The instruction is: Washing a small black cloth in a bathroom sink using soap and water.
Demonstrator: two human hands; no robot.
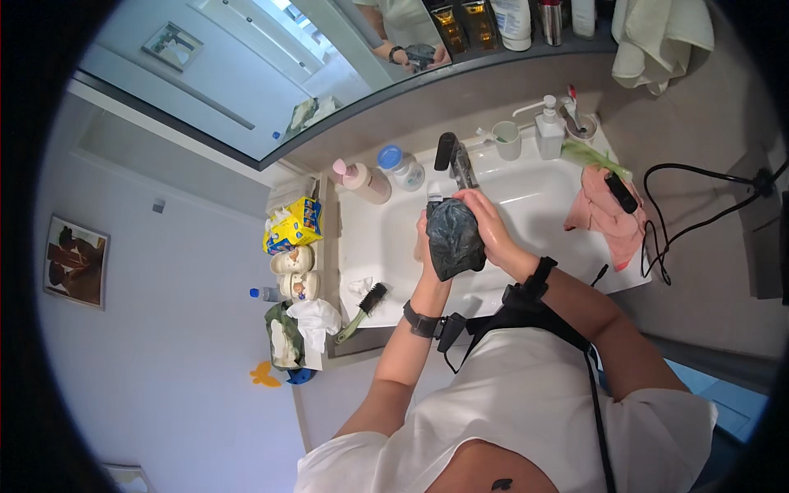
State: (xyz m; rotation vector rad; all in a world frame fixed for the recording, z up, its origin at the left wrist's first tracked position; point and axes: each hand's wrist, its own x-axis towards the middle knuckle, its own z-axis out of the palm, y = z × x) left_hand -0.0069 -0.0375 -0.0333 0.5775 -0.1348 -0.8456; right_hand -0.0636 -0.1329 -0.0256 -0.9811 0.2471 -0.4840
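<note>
A bunched, dark grey piece of fabric [456,237], wet-looking and with a white tag at its top edge, is held up over the white sink basin [382,246]. My left hand [423,237] grips it from the left, its fingers mostly hidden behind the cloth. Against its right side presses my right hand [493,228], thumb side uppermost and skin shiny. Just beyond the fabric stands the faucet [462,163] with its dark lever handle. Whether water is running cannot be made out.
Along the back rim stand a pink pump bottle [368,183], a blue-capped bottle [404,169], a cup [506,140] and a white pump dispenser [548,129]. A green-handled brush [363,311] lies front left. A pink cloth [607,206] drapes the right rim, near a black cable [669,166].
</note>
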